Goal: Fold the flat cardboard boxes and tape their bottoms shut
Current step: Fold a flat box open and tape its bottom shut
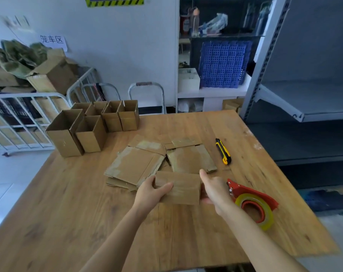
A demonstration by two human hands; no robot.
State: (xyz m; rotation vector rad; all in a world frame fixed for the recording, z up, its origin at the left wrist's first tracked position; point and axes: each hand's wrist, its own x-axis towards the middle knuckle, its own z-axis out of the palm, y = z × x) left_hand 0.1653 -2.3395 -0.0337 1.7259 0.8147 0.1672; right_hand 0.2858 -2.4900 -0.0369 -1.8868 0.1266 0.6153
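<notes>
We hold the box (179,190) over the table (88,222), just before the flat stack (133,165); left hand (149,193) and right hand (213,191) each grip one end. Square the walls before folding the flaps.

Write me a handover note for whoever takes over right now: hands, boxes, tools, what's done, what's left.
Left hand: grips the left end of a box, thumb on top.
Right hand: holds its right end.
Flat boxes: loose pile mid-table, just behind the held one.
Done: upright boxes stand grouped at the far left corner.
Tape dispenser: lies right of the right hand, untouched. Knife: further back.
Left: shape and tape the held box (its bottom isn't visible), then work through the flat pile.
</notes>
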